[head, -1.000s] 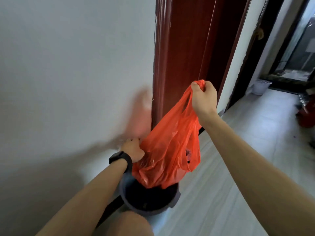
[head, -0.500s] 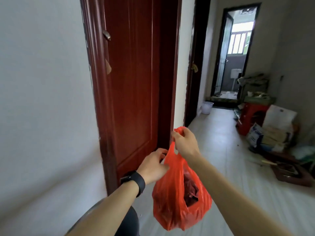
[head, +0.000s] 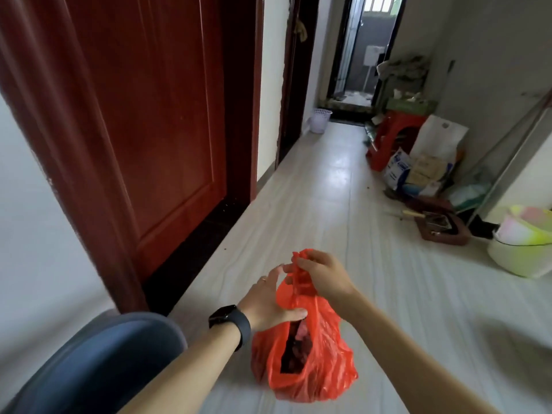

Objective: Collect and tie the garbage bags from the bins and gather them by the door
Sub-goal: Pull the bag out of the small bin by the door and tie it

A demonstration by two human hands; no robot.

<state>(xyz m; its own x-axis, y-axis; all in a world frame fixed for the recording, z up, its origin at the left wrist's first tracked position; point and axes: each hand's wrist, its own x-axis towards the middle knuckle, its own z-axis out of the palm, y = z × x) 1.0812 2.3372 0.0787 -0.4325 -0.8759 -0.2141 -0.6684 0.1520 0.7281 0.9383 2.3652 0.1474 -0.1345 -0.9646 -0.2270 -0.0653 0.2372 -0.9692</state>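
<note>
Your grey bin [head: 98, 363] is cut off at lower left; the contents of the one red bag [head: 322, 375], lower centre, are too dark to make out. Your right hand [head: 324, 277] pinches its bunched handles; your left hand [head: 268, 300] rests against its side, fingers spread.

Red bag [head: 316, 372] in right hand [head: 325, 276] (left hand [head: 265, 303] spread against it)
</note>
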